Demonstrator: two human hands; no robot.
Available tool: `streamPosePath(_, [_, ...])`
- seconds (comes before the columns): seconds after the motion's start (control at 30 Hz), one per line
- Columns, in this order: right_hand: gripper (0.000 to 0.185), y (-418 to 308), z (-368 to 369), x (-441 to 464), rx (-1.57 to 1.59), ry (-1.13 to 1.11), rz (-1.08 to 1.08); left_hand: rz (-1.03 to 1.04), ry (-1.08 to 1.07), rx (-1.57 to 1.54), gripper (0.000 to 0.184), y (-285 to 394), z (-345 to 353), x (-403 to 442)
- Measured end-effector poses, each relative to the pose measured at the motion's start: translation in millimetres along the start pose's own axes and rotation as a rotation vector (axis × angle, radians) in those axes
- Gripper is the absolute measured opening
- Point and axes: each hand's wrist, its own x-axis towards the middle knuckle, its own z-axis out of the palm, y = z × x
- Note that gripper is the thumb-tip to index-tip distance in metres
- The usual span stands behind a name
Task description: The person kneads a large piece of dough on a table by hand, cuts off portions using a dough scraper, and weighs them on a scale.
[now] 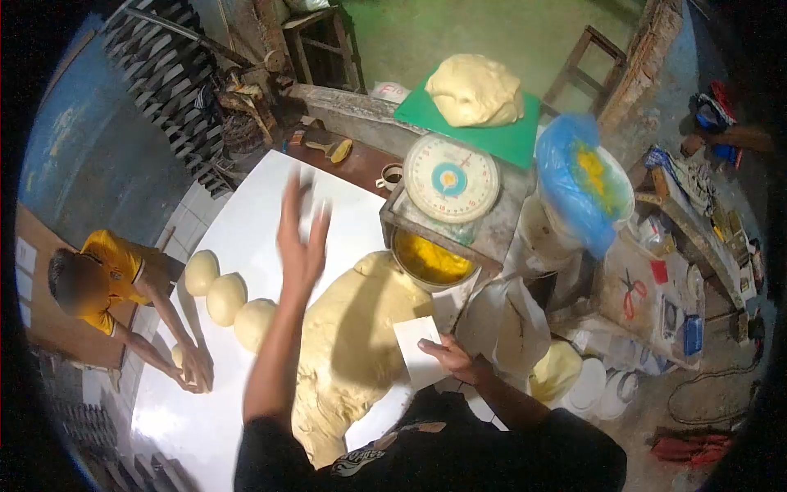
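My left hand is raised over the white table, its fingers spread and slightly blurred, with nothing in it. My right hand grips a flat white dough scraper at the edge of the big dough mass. That mass is pale yellow and spreads across the table in front of me. Left of my forearm, three round dough balls lie in a slanting row. A lump of dough rests on the green tray of a dial scale.
A co-worker in a yellow shirt presses a small dough piece with both hands at the table's left. Under the scale stand sits a bowl of yellow filling. A blue-bagged bucket, a brush and red scissors are around.
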Motion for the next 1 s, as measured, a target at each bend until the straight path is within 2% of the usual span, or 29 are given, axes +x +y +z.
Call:
streamPosePath(0.03, [0.038, 1.8, 5.8, -1.3, 0.007, 0.005, -0.003, -0.1, -0.066, 0.108, 0.064, -20.9, -24.6, -66.5])
streamPosePath(0.07, [0.038, 4.3, 13.0, -3.5, -0.069, -0.006, 0.029, -0.094, -0.076, 0.227, 0.065, -50.5, -45.6, -140.9])
streamPosePath(0.1, [0.039, 5.9, 20.0, -4.6, -0.146, -0.015, 0.06, -0.167, -0.131, 0.339, 0.067, -50.6, -70.2, -211.8])
streamPosePath(0.13, [0.045, 7.2, 26.5, -5.4, -0.178, -0.082, 0.01, -0.25, -0.202, 0.468, 0.066, -67.5, -95.1, -289.3])
streamPosePath(0.2, [0.047, 13.4, 51.6, -6.4, -0.183, -0.063, -0.013, -0.376, -0.248, 0.662, 0.068, -46.9, -139.8, -406.6])
streamPosePath(0.23, [0.049, 19.5, 68.1, -8.8, -0.19, -0.055, -0.026, -0.496, -0.231, 0.672, 0.068, -19.1, -155.4, -439.9])
streamPosePath(0.27, [0.051, 64.1, 70.4, 8.9, -0.315, 0.004, -0.01, -0.522, -0.22, 0.73, 0.066, -0.4, -169.4, -475.1])
streamPosePath(0.3, [0.051, 65.7, 86.9, 5.7, -0.324, 0.005, -0.003, -0.531, -0.218, 0.722, 0.066, 9.9, -178.0, -502.7])
streamPosePath(0.37, [0.052, 55.6, 127.3, -0.8, -0.347, -0.253, -0.082, -0.741, -0.233, 0.68, 0.063, 27.6, -193.3, -546.9])
streamPosePath(0.4, [0.055, 65.6, 146.0, -2.1, -0.439, -0.26, -0.101, -0.655, -0.275, 0.757, 0.062, 27.2, -194.4, -565.0])
streamPosePath(0.47, [0.063, 113.7, 176.5, 6.0, -0.681, -0.202, -0.109, -0.659, -0.272, 0.757, 0.062, 26.7, -196.2, -572.4])
streamPosePath(0.5, [0.064, 76.0, 200.4, -18.8, -0.694, -0.271, -0.142, -0.654, -0.276, 0.761, 0.062, 27.0, -196.6, -569.5])
streamPosePath(0.57, [0.063, 83.1, 220.4, -31.4, -0.628, -0.411, -0.025, -0.58, -0.227, 0.785, 0.057, 21.4, -203.1, -565.7])
streamPosePath(0.67, [0.061, 65.6, 234.8, -60.7, -0.626, -0.47, -0.053, -0.472, -0.22, 0.694, 0.042, 5.2, -220.7, -557.0])
streamPosePath(0.7, [0.061, 71.0, 230.5, -62.4, -0.632, -0.469, -0.054, -0.471, -0.216, 0.69, 0.042, 2.5, -226.4, -551.2])
streamPosePath(0.77, [0.057, 85.2, 215.5, -61.3, -0.537, -0.377, -0.106, -0.589, -0.391, 0.513, 0.034, -1.2, -235.4, -538.0])
streamPosePath(0.9, [0.053, 24.2, 183.2, -69.0, -0.651, -0.288, -0.104, -0.493, -0.562, 0.532, 0.023, 16.2, -242.9, -488.7])
streamPosePath(0.97, [0.049, 4.4, 161.5, -60.6, -0.46, -0.212, -0.142, -0.482, -0.556, 0.414, 0.014, 15.3, -241.1, -464.1])
streamPosePath(1.0, [0.041, -4.1, 147.1, -52.4, -0.43, -0.208, -0.157, -0.823, -0.378, 0.139, 0.012, 27.2, -235.4, -442.5])
